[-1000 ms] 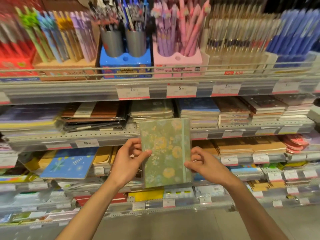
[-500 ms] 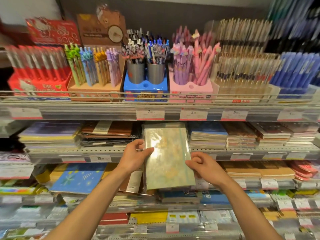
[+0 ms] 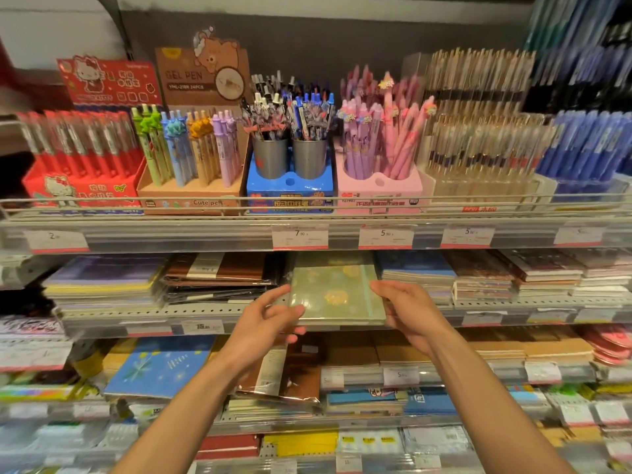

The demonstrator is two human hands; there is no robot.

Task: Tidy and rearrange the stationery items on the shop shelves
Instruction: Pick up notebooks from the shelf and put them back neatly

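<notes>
Green floral notebook [image 3: 337, 295] going flat onto its shelf stack; left hand [image 3: 263, 323] and right hand [image 3: 407, 309] grasp its edges, seemingly. Next: push in, square, release.

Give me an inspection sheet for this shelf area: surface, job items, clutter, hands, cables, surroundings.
Surface: notebook shelf, tiered, price tags along its edge.
Job items: green notebook lying flat on a stack, between brown notebooks and blue notebooks.
Clutter: wrapped brown notebook askew on the tier below.
Hands: left hand at the notebook's near left corner, right hand at its right edge; fingers loose, grip unclear.
Cables: nothing seen.
Surroundings: pen displays above, including grey cups and pink pens.
</notes>
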